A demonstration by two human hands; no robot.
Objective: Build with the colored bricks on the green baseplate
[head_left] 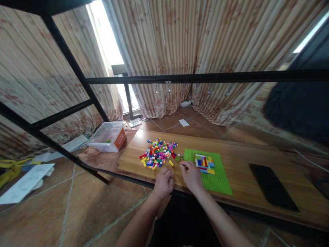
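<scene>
My left hand (163, 181) is curled closed at the front edge of the wooden board; what its fingers hold, if anything, is hidden. With fingertips pinched together, my right hand (193, 176) hovers by the left edge of a green baseplate (220, 178). Anything in that pinch is too small to make out. On the baseplate sits a low, multicoloured block of building bricks (205, 164). A heap of loose bricks (159, 152) lies beyond my left hand. Between heap and hands are a lone yellow brick (171, 163) and a green brick (177, 158).
A black flat slab like a tablet (272, 187) lies on the board (239, 151) at right. The clear plastic box (105, 139) with an orange label stands at left. A black metal frame (159, 80) crosses in front of curtains (164, 41). Papers (183, 122) lie on the tiled floor.
</scene>
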